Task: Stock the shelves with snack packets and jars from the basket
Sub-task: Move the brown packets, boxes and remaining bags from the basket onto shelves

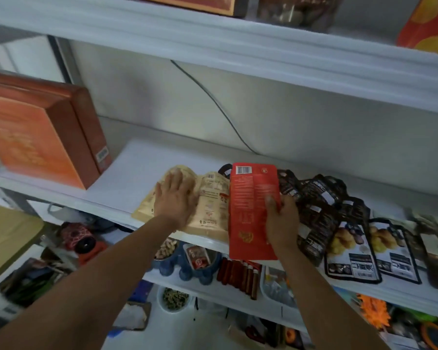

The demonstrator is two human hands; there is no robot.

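Note:
A beige snack packet (pixel 210 205) lies flat on the white middle shelf (pixel 127 183). My left hand (pixel 175 195) rests on it with fingers straight, palm down. My right hand (pixel 282 223) grips a red packet (pixel 248 203) by its right edge, thumb on its printed back, holding it over the shelf's front edge beside the beige one. Right of it, several dark packets (pixel 321 205) lie overlapping on the same shelf. No basket is in view.
A large orange box (pixel 36 137) stands at the shelf's left end. A black cable (pixel 213 102) runs down the back wall. The shelf above holds boxes and a jar (pixel 291 11). Lower shelves carry bowls, red sticks (pixel 238 276) and other goods.

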